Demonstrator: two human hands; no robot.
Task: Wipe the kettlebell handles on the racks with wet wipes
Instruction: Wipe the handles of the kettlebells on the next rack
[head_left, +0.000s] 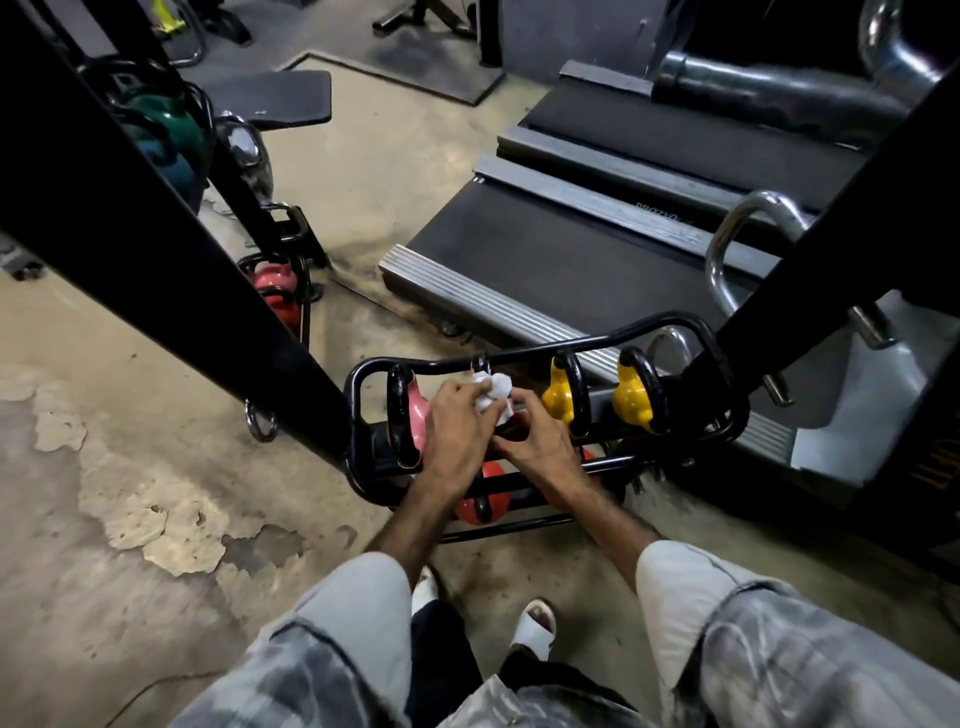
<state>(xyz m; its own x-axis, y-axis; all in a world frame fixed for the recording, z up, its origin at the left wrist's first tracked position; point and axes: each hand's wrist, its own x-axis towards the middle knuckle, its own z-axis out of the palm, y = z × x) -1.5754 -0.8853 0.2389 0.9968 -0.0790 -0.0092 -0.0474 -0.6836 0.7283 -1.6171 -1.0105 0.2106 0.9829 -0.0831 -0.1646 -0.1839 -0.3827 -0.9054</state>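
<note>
Our sleeves are closest to us, pale and blotchy, and our two bare arms reach down from them to the black kettlebell rack.

We use the rack as our marker. On its top shelf, at the left end, sits a pink kettlebell with a black handle. At the right end sit two yellow kettlebells, side by side. Between the pink one and the yellow ones is where our hands meet.

Our left hand is curled around a bunched white wet wipe and holds it up against the rack's top rail. Our right hand is just beside it, fingers bent and touching the wipe's lower edge. We cannot tell if the right hand also grips a handle, because the hands hide what is under them.

On the shelf below we see red kettlebells peeking out under our wrists.

We think the handles stand up like hoops, one after another along the shelf. The pink bell's handle is just left of our left hand, so that hand is nearer to it. The yellow handles are to the right, nearer our right hand. Either way, we would slide sideways along the rail, not reach forward.
</note>
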